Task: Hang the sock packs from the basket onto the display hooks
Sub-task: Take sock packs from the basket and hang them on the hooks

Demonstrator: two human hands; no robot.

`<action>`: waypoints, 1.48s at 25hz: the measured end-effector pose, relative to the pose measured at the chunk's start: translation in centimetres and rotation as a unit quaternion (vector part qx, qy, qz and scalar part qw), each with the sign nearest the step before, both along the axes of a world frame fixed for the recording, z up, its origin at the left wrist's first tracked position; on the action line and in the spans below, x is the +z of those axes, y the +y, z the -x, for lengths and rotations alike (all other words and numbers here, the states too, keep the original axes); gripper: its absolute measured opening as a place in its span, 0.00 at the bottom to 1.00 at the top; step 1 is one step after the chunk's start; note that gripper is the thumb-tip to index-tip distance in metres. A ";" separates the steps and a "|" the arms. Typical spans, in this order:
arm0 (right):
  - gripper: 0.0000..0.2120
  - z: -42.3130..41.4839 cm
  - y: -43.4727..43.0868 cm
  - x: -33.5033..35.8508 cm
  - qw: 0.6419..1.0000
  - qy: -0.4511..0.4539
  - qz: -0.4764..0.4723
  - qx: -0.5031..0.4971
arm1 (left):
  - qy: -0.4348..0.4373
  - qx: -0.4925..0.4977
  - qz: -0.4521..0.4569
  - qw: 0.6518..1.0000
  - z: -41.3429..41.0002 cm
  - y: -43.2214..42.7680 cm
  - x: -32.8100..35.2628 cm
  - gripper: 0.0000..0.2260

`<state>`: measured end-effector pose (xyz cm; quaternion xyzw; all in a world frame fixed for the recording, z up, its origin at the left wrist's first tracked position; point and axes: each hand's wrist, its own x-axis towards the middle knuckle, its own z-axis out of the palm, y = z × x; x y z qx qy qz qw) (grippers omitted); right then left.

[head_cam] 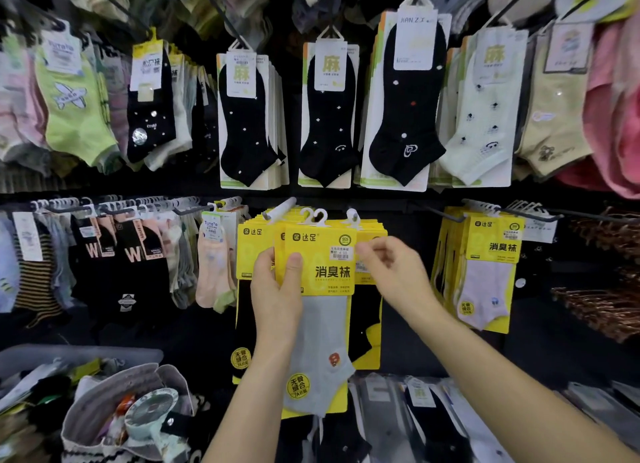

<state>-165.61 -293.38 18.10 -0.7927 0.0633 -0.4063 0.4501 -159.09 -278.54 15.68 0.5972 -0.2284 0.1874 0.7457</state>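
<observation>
The person stood close to the sock wall with both forearms raised toward the lower row. The left hand (277, 289) was held upright, wrist below and fingers pointing up. It gripped the sock pack (322, 324) by the left side of its yellow card, with the thumb pressed flat on the front and the other fingers hidden behind. The grey sock of that pack hung down past the wrist.

The right hand (391, 272) reached in from the right, its forearm slanting up from the lower corner. Its fingers were curled inward, and the fingertips (363, 249) pinched at the card's upper right edge, beside the price sticker. Whether they also caught the card behind, I could not tell.

The pack was held right in front of a bunch of matching yellow packs (249, 251) on the display hook (280, 208). Its white hanger loop (313, 217) was level with the hook's tip. I could not tell whether the loop was on the hook. Down to the left, the grey basket (52, 355) sat with loose sock packs in it.
</observation>
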 end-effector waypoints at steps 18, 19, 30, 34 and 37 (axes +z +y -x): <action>0.08 -1.6 -2.8 -0.1 0.993 0.025 -0.058 -0.098 | 0.032 0.054 -0.042 0.997 -3.0 2.5 -0.6 0.11; 0.07 -1.8 -2.7 -0.3 0.993 0.032 -0.051 -0.100 | 0.032 0.060 -0.040 0.997 -3.1 2.7 -0.6 0.11; 0.03 0.1 -1.6 -1.2 0.994 -0.085 -0.037 -0.060 | -0.022 -0.028 -0.095 0.995 1.1 -1.8 -0.3 0.07; 0.03 0.4 -0.8 -1.6 1.000 -0.027 -0.008 0.005 | -0.008 -0.049 -0.111 0.993 1.4 -3.0 -0.5 0.09; 0.05 0.3 -1.9 -0.5 0.998 -0.027 -0.042 -0.026 | 0.017 -0.086 -0.120 0.989 1.5 -3.6 -0.6 0.14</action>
